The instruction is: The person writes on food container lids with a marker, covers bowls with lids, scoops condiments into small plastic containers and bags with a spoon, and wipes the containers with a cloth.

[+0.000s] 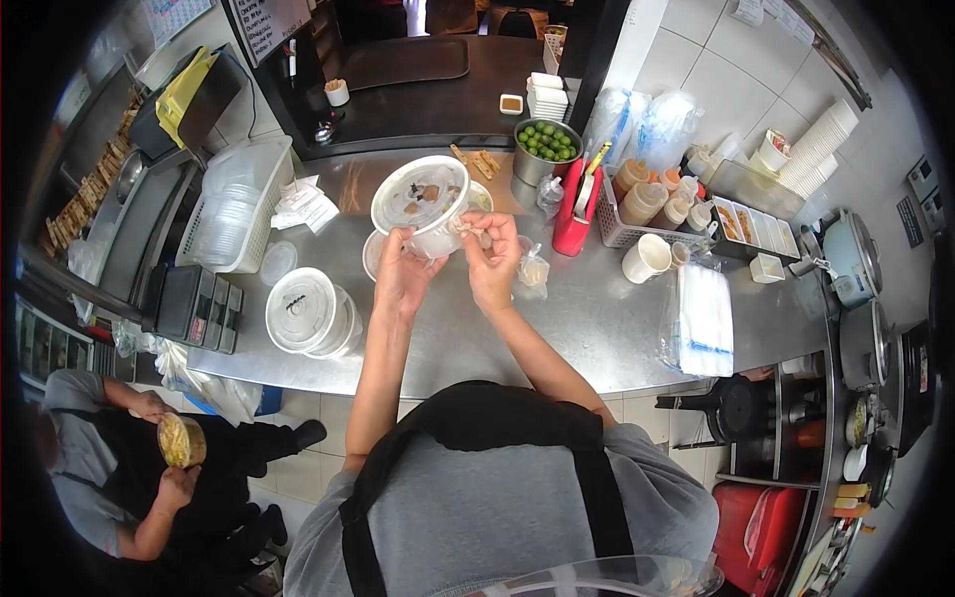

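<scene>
A round white takeout bowl (438, 239) with a clear lid (421, 194) is held up over the steel counter, dark and brown food showing through the lid. My left hand (405, 271) grips its lower left side. At the bowl's right side my right hand (490, 261) has its fingers pinched together; what they hold, if anything, is too small to make out. Behind the held bowl, another container (373, 256) is partly hidden. Lidded white tubs (301, 311) stand to the left, and a small knotted plastic bag (533, 271) lies right of my right hand.
Around the steel counter (587, 338) are a basket of clear lids (227, 224), a pot of green limes (547, 141), a red tape dispenser (577, 209), a basket of sauce bottles (645, 204) and a pack of white bags (702, 320). A co-worker (85, 478) holds a food container at lower left.
</scene>
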`<state>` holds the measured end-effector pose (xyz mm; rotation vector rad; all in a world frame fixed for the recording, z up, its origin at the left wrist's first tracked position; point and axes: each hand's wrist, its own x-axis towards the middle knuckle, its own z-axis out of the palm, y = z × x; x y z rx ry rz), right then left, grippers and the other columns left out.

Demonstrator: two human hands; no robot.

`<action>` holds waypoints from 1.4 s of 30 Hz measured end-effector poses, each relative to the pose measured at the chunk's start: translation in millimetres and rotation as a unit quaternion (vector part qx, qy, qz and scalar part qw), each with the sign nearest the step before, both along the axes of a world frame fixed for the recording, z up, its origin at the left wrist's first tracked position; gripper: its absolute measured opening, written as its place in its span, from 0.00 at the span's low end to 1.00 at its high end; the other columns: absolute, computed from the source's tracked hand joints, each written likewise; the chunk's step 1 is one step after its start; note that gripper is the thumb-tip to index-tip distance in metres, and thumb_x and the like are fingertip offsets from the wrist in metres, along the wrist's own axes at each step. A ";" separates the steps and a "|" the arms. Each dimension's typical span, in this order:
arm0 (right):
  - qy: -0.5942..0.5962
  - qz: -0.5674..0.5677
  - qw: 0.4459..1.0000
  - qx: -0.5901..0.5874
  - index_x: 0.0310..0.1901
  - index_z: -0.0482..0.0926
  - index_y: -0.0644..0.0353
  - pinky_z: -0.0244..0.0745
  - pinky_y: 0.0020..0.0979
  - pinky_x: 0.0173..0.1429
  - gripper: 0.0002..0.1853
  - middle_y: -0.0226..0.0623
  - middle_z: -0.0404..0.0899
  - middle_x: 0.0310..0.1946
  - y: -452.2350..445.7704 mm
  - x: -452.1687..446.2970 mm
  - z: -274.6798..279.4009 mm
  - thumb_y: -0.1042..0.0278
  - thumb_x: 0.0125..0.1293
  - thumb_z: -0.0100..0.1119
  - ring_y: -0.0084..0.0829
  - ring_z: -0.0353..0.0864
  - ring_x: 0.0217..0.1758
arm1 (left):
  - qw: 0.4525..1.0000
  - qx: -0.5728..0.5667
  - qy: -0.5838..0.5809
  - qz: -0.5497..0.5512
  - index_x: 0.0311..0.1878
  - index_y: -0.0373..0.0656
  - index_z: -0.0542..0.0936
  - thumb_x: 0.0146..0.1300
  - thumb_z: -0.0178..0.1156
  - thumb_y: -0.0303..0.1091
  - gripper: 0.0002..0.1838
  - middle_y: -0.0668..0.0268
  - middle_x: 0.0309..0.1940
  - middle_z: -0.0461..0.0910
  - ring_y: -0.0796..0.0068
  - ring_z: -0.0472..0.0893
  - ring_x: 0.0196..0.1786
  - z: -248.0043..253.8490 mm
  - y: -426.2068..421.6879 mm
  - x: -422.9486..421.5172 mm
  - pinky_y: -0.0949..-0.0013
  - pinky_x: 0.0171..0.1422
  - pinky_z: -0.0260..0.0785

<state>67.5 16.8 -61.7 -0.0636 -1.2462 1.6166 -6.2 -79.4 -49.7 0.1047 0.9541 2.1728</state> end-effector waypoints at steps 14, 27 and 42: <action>-0.082 -0.045 0.984 0.155 0.35 0.70 0.65 0.70 0.24 0.48 0.08 0.37 0.79 0.36 13.4 4.2 6.7 0.85 0.53 0.53 0.25 0.77 0.42 | 1.000 -0.006 -0.010 -0.010 0.57 0.41 0.62 0.50 0.58 0.42 0.31 0.55 0.52 0.62 0.63 0.69 0.54 16.3 -9.8 -1.9 0.58 0.52 0.65; -0.124 0.007 0.971 0.204 0.32 0.66 0.63 0.73 0.26 0.45 0.09 0.38 0.81 0.35 18.7 17.3 23.9 0.83 0.51 0.54 0.23 0.79 0.40 | 0.999 0.000 -0.009 -0.030 0.57 0.44 0.62 0.50 0.58 0.42 0.31 0.58 0.52 0.63 0.66 0.68 0.54 16.2 -7.3 1.3 0.58 0.51 0.66; -0.115 0.141 0.977 0.111 0.33 0.61 0.60 0.72 0.26 0.46 0.12 0.39 0.80 0.33 24.8 15.4 23.6 0.84 0.51 0.52 0.22 0.77 0.40 | 0.999 -0.004 -0.017 -0.028 0.59 0.42 0.61 0.50 0.59 0.42 0.33 0.56 0.53 0.62 0.63 0.67 0.57 10.6 -10.3 -5.3 0.57 0.53 0.66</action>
